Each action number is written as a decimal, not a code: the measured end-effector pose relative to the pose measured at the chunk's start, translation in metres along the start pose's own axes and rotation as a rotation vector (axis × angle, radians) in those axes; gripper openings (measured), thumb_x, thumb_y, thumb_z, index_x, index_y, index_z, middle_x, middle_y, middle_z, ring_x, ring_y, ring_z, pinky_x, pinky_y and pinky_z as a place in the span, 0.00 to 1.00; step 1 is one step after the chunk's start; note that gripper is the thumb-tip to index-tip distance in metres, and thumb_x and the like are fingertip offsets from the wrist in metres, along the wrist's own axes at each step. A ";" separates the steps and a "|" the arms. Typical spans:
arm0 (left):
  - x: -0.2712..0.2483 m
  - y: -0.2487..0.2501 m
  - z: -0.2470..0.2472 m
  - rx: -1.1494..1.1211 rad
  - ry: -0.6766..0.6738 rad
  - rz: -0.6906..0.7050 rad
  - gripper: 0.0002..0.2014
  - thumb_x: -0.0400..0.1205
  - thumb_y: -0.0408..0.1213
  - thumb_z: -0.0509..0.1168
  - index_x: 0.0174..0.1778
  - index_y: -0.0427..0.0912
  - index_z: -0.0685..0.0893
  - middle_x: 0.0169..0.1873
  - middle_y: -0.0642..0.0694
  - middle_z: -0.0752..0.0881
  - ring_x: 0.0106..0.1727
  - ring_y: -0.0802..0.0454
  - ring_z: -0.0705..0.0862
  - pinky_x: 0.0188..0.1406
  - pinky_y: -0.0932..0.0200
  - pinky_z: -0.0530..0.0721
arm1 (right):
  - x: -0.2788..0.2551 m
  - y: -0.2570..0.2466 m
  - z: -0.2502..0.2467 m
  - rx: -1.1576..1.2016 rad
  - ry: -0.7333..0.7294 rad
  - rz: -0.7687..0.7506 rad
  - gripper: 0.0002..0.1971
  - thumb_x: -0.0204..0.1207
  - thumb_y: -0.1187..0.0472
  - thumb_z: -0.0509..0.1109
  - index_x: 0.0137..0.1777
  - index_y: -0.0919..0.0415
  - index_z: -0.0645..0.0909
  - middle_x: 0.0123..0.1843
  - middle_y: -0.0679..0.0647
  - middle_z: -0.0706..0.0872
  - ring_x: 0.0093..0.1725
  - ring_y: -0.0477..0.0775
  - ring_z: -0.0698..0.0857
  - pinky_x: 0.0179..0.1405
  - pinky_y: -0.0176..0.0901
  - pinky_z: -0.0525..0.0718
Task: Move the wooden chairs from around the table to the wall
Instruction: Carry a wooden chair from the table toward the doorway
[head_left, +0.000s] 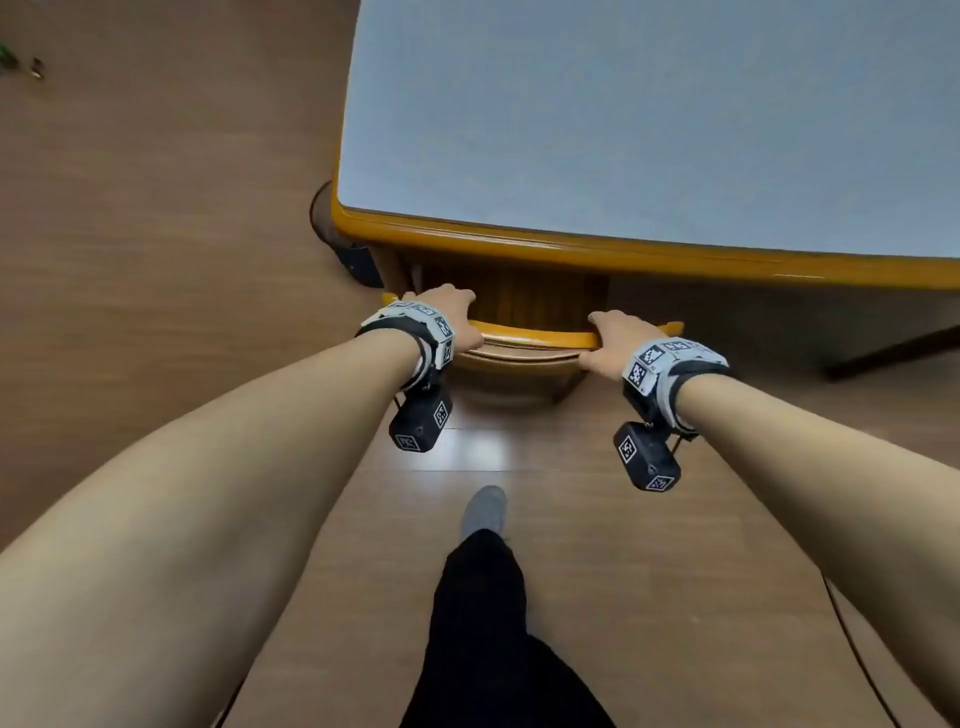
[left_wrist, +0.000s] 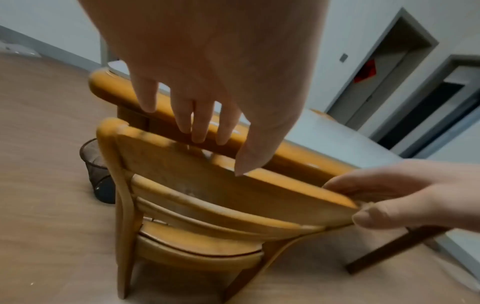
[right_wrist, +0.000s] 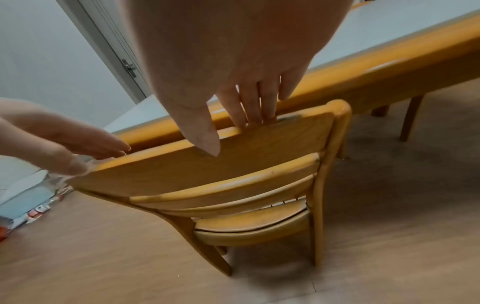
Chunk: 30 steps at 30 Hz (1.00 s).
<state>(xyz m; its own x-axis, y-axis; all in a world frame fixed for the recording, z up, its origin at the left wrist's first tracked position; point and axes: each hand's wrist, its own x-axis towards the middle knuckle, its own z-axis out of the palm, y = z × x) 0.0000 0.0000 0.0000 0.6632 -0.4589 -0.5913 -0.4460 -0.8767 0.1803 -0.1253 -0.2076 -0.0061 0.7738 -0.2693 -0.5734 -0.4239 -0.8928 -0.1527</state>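
One wooden chair (head_left: 524, 340) is in my hands, and from what I see the task has barely begun for it. Largest in view is the table (head_left: 649, 130), with a pale grey top and an orange-brown wooden rim. The chair is tucked against the table's near edge, its seat partly under the rim, all legs seemingly on the wood floor (head_left: 156, 260). No wall placement shows yet, so I judge the pulling out, carrying and setting down are all left. The right wrist view shows slim wooden legs further along the table, perhaps another chair; I cannot tell how many remain.

The chair stands upright, its long axis vertical. Its seat faces the table and away from me; its curved top rail runs left to right across my view, with the backrest toward me.

My left hand (head_left: 457, 317) lies over the left end of the top rail, fingers fairly straight and draped over its far side, thumb on the near face. My right hand (head_left: 615, 338) grips the right end, fingers curled over the top, thumb pressed against the back.

A small dark mesh bin (left_wrist: 97, 174) sits on the floor beside the table corner.
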 end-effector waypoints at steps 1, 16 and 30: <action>0.004 -0.001 0.000 0.037 -0.041 0.010 0.33 0.81 0.47 0.67 0.83 0.48 0.69 0.75 0.43 0.76 0.71 0.38 0.78 0.75 0.41 0.71 | 0.008 0.000 0.001 -0.009 -0.026 0.006 0.27 0.78 0.49 0.72 0.75 0.58 0.77 0.63 0.57 0.84 0.57 0.60 0.86 0.57 0.55 0.87; 0.039 -0.011 0.015 0.218 -0.107 0.050 0.26 0.78 0.44 0.65 0.76 0.56 0.80 0.48 0.48 0.88 0.45 0.45 0.86 0.38 0.56 0.82 | 0.048 0.006 0.015 -0.158 -0.102 0.022 0.25 0.76 0.45 0.70 0.74 0.47 0.82 0.47 0.49 0.88 0.43 0.53 0.87 0.39 0.45 0.85; -0.050 -0.009 0.109 0.228 0.028 0.085 0.21 0.79 0.42 0.64 0.70 0.55 0.83 0.44 0.50 0.84 0.42 0.48 0.80 0.41 0.56 0.75 | -0.040 0.025 0.101 -0.191 -0.014 -0.111 0.21 0.79 0.35 0.67 0.62 0.47 0.85 0.48 0.51 0.87 0.45 0.56 0.85 0.42 0.47 0.83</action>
<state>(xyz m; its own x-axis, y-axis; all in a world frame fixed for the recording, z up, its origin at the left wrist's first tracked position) -0.0944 0.0464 -0.0576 0.6325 -0.5362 -0.5589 -0.6227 -0.7812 0.0448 -0.2147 -0.1828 -0.0679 0.8036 -0.1620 -0.5727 -0.2390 -0.9691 -0.0613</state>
